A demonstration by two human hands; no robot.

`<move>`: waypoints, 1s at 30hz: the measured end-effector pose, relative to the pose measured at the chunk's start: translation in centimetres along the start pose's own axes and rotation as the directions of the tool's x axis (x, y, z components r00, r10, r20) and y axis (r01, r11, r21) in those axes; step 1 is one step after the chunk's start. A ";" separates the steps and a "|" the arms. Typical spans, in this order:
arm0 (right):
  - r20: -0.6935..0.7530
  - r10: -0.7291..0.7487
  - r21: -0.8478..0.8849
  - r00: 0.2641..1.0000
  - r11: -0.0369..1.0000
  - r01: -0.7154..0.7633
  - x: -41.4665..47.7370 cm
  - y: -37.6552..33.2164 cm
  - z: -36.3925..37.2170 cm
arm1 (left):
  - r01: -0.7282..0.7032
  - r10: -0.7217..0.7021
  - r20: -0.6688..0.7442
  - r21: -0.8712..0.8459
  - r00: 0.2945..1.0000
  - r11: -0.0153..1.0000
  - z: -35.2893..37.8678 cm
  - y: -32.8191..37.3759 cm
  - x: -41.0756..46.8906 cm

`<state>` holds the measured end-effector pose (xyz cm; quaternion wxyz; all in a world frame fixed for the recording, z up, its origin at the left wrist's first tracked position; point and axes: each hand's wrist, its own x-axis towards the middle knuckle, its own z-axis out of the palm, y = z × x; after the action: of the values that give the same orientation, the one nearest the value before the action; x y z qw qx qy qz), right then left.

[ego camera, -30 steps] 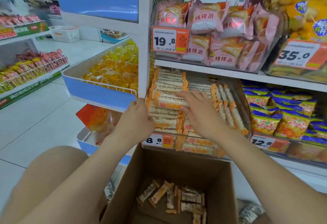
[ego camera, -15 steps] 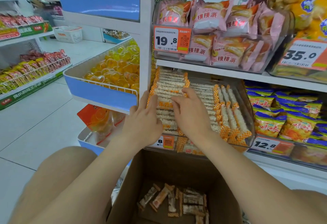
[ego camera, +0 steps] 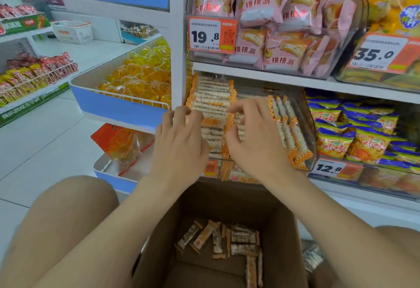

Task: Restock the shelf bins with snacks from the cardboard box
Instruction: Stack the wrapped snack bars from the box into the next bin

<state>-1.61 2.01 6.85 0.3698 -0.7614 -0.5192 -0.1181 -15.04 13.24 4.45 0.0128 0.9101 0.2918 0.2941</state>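
A clear shelf bin point(ego camera: 305, 115) holds stacked snack bars point(ego camera: 211, 96) in white wrappers with orange ends, some lying flat at the left and some standing on edge at the right. My left hand point(ego camera: 181, 144) touches the front left of the flat stack with loosely bent fingers. My right hand point(ego camera: 252, 144) hovers over the middle of the bin, fingers curled, fingertips at the bars; I see nothing held in it. Below, the open cardboard box point(ego camera: 288, 231) sits between my knees with several loose bars point(ego camera: 227, 240) on its bottom.
A bin of pink pastry packets point(ego camera: 261, 26) sits on the shelf above. Blue and yellow snack bags point(ego camera: 354, 133) fill the bin to the right. A wire basket of yellow jelly cups point(ego camera: 141, 78) juts out at the left. White floor tiles point(ego camera: 45, 142) lie beyond it.
My left hand moved from the bin's left edge onto the front of the stack. My right hand drew back from lying flat on the bars, and its fingers curled.
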 end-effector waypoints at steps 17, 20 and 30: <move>0.706 0.450 -0.231 0.546 0.876 -0.424 -15.5 11.4 8.5 | 0.468 -0.224 0.860 -0.020 0.459 0.884 19.2 -2.2 -14.5; 0.716 0.531 -0.269 0.452 0.808 -0.524 -18.0 14.1 11.3 | 0.511 -0.275 0.896 0.064 0.348 0.857 23.3 -3.0 -17.1; 0.793 0.559 -0.305 0.242 0.708 -0.637 -23.2 17.0 18.0 | 0.454 -0.331 0.903 0.182 0.274 0.872 33.8 -3.9 -19.7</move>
<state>-0.46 -5.16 -26.32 0.1151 -0.8389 -0.3032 0.4372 -11.66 10.83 -34.69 0.2941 0.8136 0.4331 -0.2529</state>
